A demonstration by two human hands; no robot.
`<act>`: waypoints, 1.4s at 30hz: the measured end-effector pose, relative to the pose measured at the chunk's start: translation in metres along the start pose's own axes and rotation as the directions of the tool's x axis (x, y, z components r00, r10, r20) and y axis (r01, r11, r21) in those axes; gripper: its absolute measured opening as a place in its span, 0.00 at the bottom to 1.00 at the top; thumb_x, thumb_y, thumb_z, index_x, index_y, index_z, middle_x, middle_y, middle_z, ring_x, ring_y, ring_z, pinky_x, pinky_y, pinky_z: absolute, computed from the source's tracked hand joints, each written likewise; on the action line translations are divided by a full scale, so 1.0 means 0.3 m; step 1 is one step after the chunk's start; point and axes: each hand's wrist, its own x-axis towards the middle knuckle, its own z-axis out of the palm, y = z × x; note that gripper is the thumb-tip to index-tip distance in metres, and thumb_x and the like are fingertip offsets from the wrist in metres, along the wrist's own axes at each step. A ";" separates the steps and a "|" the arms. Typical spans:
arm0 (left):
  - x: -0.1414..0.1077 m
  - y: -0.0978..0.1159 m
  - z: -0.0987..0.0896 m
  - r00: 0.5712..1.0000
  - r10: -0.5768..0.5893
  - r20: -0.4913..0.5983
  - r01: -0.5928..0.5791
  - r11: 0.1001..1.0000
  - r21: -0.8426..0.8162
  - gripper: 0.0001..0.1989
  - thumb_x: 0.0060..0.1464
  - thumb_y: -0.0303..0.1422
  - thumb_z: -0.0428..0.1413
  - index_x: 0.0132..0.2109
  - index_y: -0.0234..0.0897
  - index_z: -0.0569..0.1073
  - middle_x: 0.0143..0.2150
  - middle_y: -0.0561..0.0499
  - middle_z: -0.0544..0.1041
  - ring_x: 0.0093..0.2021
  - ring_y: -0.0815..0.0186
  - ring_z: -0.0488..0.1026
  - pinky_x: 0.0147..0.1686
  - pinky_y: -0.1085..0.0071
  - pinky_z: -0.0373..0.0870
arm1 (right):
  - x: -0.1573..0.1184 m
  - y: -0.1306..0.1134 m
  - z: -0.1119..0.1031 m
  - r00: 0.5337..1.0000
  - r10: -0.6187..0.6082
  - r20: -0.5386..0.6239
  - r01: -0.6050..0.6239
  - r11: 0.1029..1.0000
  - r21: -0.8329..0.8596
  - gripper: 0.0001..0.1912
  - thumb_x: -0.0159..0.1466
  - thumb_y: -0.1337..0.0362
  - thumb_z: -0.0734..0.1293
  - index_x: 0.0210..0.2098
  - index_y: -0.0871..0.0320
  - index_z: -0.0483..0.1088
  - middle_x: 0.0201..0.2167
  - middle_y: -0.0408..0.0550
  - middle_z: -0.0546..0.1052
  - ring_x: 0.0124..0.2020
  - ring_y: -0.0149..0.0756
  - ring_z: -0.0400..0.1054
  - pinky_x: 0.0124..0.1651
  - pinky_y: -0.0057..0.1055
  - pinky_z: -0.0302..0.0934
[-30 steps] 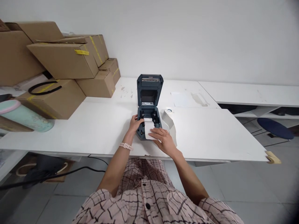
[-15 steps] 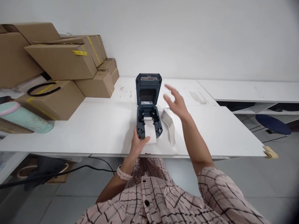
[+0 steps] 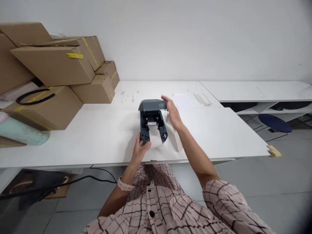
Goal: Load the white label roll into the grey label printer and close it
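A dark blue-grey label printer (image 3: 144, 128) stands on the white table, its lid (image 3: 151, 105) half lowered over the body. White label paper (image 3: 155, 136) runs from inside the printer out over its front edge. My left hand (image 3: 138, 153) grips the front left corner, with the thumb by the paper. Against the lid's right side, my right hand (image 3: 173, 114) holds it, fingers along the edge and partly hidden. A loose curled paper strip (image 3: 177, 142) lies right of the printer, partly behind my right hand.
Cardboard boxes (image 3: 52, 66) are piled on the table's left, with a black loop (image 3: 34, 97) on one. A mint-green bottle (image 3: 24, 130) lies at the left. A blue stool (image 3: 275, 123) stands beyond the table's right side, and a cable (image 3: 80, 178) hangs below the front edge.
My right hand has moved from the air onto the lid, which has swung down from upright to half lowered. My left hand keeps its hold on the front corner.
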 end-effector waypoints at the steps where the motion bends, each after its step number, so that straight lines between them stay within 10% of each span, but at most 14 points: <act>1: 0.005 0.007 0.001 0.999 -0.005 -0.040 0.004 1.000 -0.020 0.44 0.52 0.51 0.59 0.70 0.44 0.53 0.69 0.41 0.60 0.67 0.53 0.60 0.61 0.61 0.64 | -0.077 0.002 0.014 1.000 0.002 -0.020 -0.002 1.000 -0.015 0.24 0.71 0.44 0.52 0.59 0.44 0.65 0.63 0.43 0.67 0.67 0.41 0.56 0.70 0.48 0.48; 5: 0.048 0.056 0.021 0.978 0.031 -0.206 -0.041 0.998 -0.041 0.39 0.57 0.54 0.51 0.69 0.43 0.54 0.73 0.45 0.52 0.71 0.56 0.52 0.64 0.65 0.59 | -0.286 0.071 0.087 0.990 0.115 -0.081 -0.116 0.993 -0.014 0.19 0.69 0.50 0.59 0.56 0.47 0.69 0.64 0.46 0.66 0.68 0.42 0.55 0.69 0.49 0.50; 11: 0.108 0.107 0.063 0.991 0.038 -0.126 -0.042 0.999 -0.030 0.40 0.52 0.49 0.60 0.67 0.41 0.58 0.69 0.42 0.60 0.66 0.54 0.63 0.57 0.66 0.67 | -0.338 0.188 0.133 0.882 0.469 -0.056 -0.442 0.862 0.249 0.45 0.62 0.48 0.67 0.71 0.52 0.43 0.70 0.55 0.54 0.69 0.48 0.53 0.64 0.51 0.58; 21: 0.126 0.079 0.058 0.990 0.081 -0.116 -0.083 0.997 -0.008 0.29 0.51 0.43 0.61 0.58 0.37 0.67 0.57 0.42 0.74 0.55 0.58 0.72 0.52 0.65 0.69 | -0.350 0.216 0.136 0.894 0.447 -0.011 -0.415 0.838 0.353 0.45 0.62 0.47 0.66 0.71 0.54 0.44 0.66 0.57 0.62 0.63 0.48 0.63 0.62 0.49 0.62; 26: -0.035 -0.017 0.082 0.870 0.110 -0.481 -0.058 0.991 0.121 0.26 0.49 0.48 0.61 0.50 0.39 0.67 0.50 0.44 0.73 0.48 0.64 0.72 0.43 0.71 0.69 | -0.343 0.218 0.128 0.881 0.472 0.025 -0.451 0.824 0.343 0.46 0.61 0.47 0.67 0.70 0.56 0.44 0.68 0.58 0.59 0.65 0.46 0.60 0.64 0.47 0.60; 32: -0.101 -0.056 0.159 0.974 -0.224 -0.037 0.215 0.961 -0.177 0.25 0.42 0.55 0.61 0.30 0.35 0.71 0.26 0.51 0.71 0.22 0.72 0.65 0.22 0.73 0.60 | -0.351 0.185 0.136 0.877 0.480 -0.011 -0.452 0.833 0.321 0.42 0.63 0.48 0.64 0.69 0.59 0.46 0.68 0.59 0.59 0.67 0.48 0.57 0.64 0.48 0.58; 36: -0.059 -0.045 0.156 0.993 -0.097 -0.062 0.094 0.994 -0.051 0.25 0.40 0.55 0.63 0.23 0.35 0.70 0.18 0.55 0.67 0.16 0.75 0.59 0.20 0.74 0.57 | -0.353 0.132 0.105 0.961 0.227 -0.160 -0.248 0.961 -0.124 0.35 0.66 0.51 0.61 0.68 0.55 0.50 0.67 0.58 0.60 0.69 0.51 0.50 0.66 0.56 0.51; 42: -0.082 -0.081 0.103 0.997 -0.037 -0.067 0.038 0.999 0.005 0.25 0.45 0.55 0.59 0.23 0.36 0.71 0.18 0.54 0.67 0.17 0.73 0.61 0.19 0.74 0.58 | -0.342 0.044 0.101 0.961 -0.181 0.208 0.265 0.817 -0.512 0.29 0.68 0.58 0.61 0.66 0.52 0.53 0.54 0.50 0.75 0.66 0.46 0.56 0.70 0.52 0.42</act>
